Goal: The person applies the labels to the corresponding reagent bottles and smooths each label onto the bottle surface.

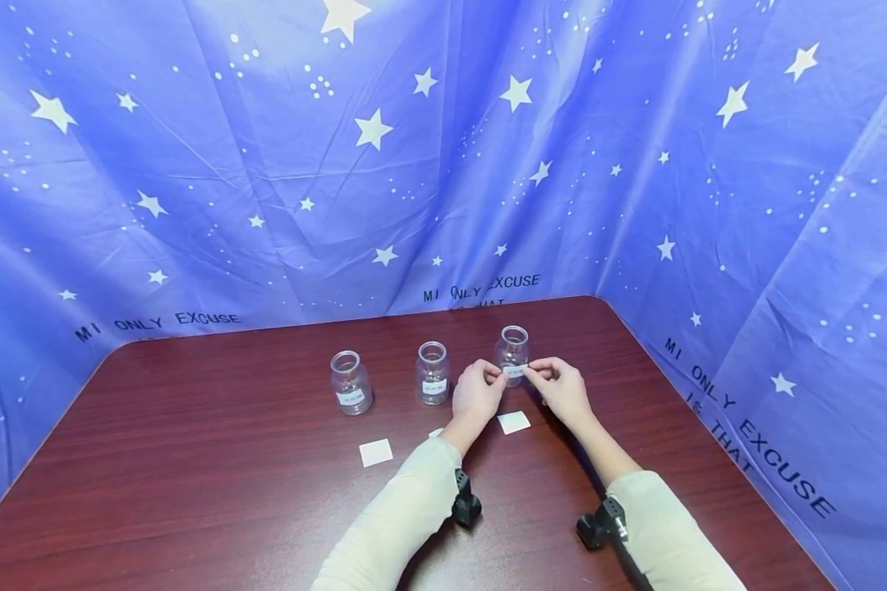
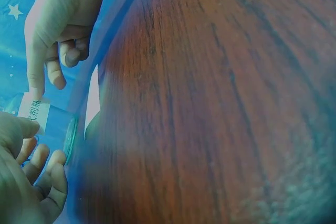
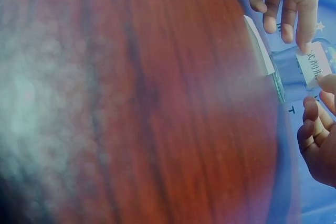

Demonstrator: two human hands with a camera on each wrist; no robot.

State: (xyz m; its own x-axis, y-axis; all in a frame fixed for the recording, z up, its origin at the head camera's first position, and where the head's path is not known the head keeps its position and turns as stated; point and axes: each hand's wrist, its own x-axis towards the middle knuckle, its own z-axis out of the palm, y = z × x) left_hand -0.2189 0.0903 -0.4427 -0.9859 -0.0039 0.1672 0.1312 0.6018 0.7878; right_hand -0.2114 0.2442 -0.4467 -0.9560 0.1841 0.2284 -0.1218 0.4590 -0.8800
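Observation:
Three clear glass jars stand in a row on the table. At the right end of the row, a jar has a small white label with dark printed characters across its front. My left hand pinches the label's left end with thumb and forefinger. The right hand pinches its right end, thumb and fingertips close against the glass. Both wrist views show fingertips at opposite edges of the label. The middle jar and the left jar each bear a similar label.
White paper pieces lie in front of the jars: one on the left, one on the right, and a third mostly hidden by the left forearm. A blue starry curtain hangs behind and beside the dark red wooden table.

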